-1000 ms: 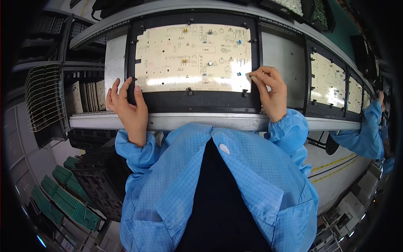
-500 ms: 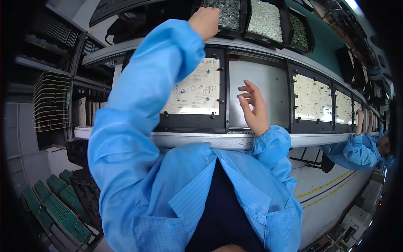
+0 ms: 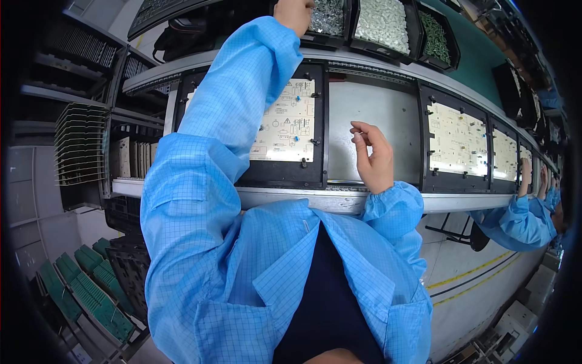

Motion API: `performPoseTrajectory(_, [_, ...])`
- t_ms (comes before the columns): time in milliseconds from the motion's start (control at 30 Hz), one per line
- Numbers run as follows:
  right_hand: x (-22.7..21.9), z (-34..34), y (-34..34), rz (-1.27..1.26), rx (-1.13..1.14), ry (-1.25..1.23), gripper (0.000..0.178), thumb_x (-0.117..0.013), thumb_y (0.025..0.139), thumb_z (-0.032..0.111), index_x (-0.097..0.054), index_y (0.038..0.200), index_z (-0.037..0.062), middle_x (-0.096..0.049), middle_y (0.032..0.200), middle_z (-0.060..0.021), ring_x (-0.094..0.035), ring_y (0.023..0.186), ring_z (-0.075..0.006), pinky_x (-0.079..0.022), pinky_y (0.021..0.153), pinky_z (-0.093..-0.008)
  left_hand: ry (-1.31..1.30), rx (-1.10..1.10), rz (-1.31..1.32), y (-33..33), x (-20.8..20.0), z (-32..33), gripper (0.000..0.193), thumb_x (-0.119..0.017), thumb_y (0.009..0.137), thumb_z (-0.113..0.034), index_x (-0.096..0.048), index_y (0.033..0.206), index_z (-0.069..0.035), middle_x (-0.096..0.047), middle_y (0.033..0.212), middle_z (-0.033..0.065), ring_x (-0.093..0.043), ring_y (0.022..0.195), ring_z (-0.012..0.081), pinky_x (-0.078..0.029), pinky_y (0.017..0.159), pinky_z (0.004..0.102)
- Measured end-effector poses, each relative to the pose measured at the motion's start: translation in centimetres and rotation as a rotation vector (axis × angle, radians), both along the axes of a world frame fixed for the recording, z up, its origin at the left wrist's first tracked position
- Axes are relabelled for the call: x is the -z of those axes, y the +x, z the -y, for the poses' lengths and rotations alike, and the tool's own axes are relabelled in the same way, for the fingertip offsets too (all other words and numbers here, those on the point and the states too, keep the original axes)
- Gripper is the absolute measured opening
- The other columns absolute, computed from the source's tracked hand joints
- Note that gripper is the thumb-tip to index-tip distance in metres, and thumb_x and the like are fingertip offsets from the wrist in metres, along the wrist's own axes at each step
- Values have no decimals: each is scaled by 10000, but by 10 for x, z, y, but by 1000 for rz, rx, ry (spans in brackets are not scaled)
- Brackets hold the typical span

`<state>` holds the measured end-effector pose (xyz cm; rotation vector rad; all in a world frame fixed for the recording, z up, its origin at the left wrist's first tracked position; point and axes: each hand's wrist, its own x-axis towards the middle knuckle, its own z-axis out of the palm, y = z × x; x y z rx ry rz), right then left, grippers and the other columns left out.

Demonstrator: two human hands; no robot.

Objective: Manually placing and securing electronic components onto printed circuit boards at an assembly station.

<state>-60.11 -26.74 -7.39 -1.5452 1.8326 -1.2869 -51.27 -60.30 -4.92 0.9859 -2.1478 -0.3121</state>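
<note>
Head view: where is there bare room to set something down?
Bare: the grey panel between the left black frame and the next frame, though the right hand hovers over it; the green surface right of the green-parts bin. Crowded: the silvery-parts bin, by the left hand, and the white-parts bin beside it.

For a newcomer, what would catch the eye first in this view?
Probably the long blue left sleeve, crossing in front of the nearest circuit board toward the left hand at the top edge, beside silvery parts. Then the heaped white parts, upper right of centre, above the right hand.
</note>
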Motion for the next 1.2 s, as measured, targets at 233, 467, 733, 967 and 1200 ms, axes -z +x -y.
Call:
performPoseTrajectory(233, [5,-2,-5,-1,52,-11,197,-542,947,35,-639,1114,-3,-688,931,-119,-657,837,-166,-514,769,-283,341,33,-223,19,-38,-46,181,-649,774,-59,-735,923,1,-699,788,199,-705,717,286,-547,685,371])
performPoseTrajectory(467, [9,0,-1,45,49,3,206,-531,965,61,-635,1132,0,-686,953,-97,-640,873,-149,-511,775,-274,540,268,98,95,-21,-103,210,-700,820,-69,-709,1013,15,-709,818,146,-684,705,197,-553,679,304])
performPoseTrajectory(733, [-21,35,23,-48,-151,25,162,-603,904,41,-665,1050,10,-696,926,-129,-677,810,-216,-516,722,-296,815,257,285,127,-7,-147,208,-745,781,-38,-713,968,48,-707,808,124,-666,679,139,-540,647,259])
performPoseTrajectory(967, [-4,90,49,-304,-347,115,188,-693,809,74,-678,984,9,-672,935,-160,-665,837,-295,-530,731,-350,775,250,337,137,-11,-141,211,-773,750,-54,-723,932,40,-714,797,133,-678,714,160,-545,664,279])
performPoseTrajectory(1200, [4,90,60,-402,-286,93,123,-715,785,112,-657,856,30,-651,867,-120,-635,840,-311,-502,736,-393,746,215,166,145,8,-133,166,-757,749,-83,-741,880,17,-711,756,148,-673,666,182,-531,625,320])
